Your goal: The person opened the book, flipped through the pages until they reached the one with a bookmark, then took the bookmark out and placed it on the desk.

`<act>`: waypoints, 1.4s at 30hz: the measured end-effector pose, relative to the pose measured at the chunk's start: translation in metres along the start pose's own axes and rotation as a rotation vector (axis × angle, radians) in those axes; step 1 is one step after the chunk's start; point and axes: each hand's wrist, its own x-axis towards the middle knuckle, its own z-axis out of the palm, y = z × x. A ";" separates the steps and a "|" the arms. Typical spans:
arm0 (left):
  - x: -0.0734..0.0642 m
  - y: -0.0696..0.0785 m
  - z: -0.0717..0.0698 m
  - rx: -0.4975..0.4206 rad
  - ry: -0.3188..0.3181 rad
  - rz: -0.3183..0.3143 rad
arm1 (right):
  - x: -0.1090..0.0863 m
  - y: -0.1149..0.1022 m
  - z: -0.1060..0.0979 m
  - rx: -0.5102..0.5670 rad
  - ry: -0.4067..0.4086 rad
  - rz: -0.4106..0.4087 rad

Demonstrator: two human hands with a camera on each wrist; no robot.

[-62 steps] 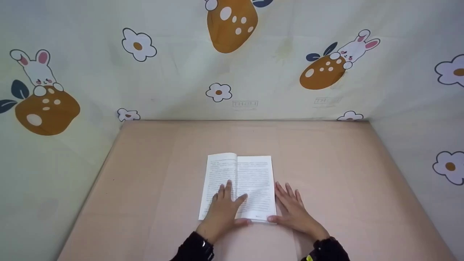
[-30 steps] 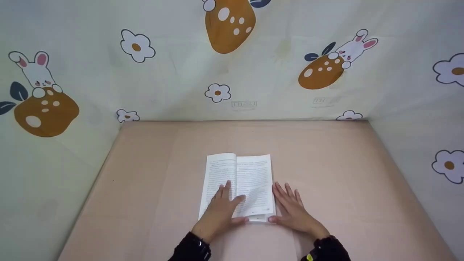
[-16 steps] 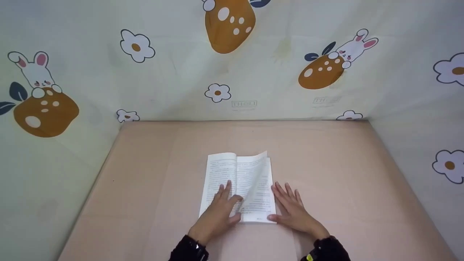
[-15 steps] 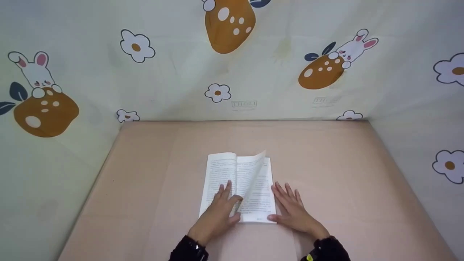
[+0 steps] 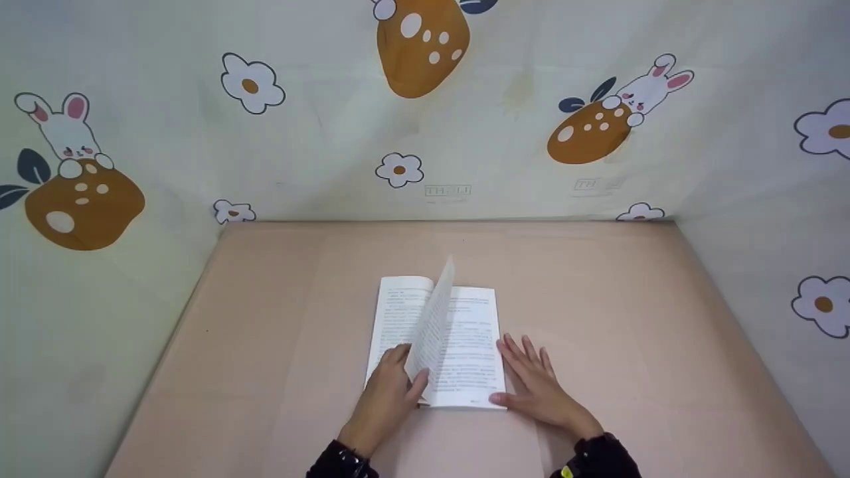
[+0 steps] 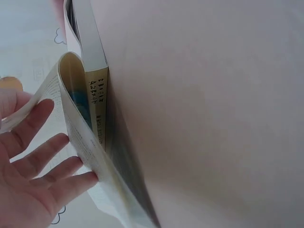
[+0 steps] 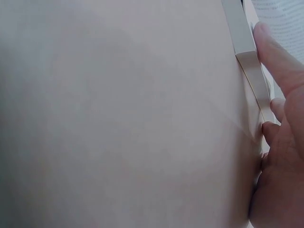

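Observation:
An open book with printed pages lies in the head view's lower middle. My left hand pinches one page between thumb and index finger, near the book's lower middle. That page stands almost upright over the centre fold. In the left wrist view the page curves in a loop beside the book's spine, and the other fingers are spread against paper. My right hand rests along the right edge, thumb on the lower right corner, fingers straight. The right wrist view shows its thumb on the book's edge.
The book lies on a pinkish-beige tabletop. A pale wall covering with rabbits, flowers and brown fruit shapes surrounds the table at the back and both sides. Dark sleeves show at the bottom.
The page has been lifted from the right side and swung leftward to nearly upright. My left hand has drawn back toward the lower left, its fingers off the left page. The right hand stays put.

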 end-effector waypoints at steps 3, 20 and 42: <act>-0.002 -0.002 -0.001 0.001 0.061 -0.021 | 0.000 0.000 0.000 0.000 0.005 0.000; -0.010 -0.016 -0.004 0.090 0.169 -0.230 | 0.000 0.000 0.000 0.012 0.001 0.018; -0.014 -0.029 -0.012 0.261 0.019 -0.321 | 0.002 0.001 0.001 -0.039 0.009 0.026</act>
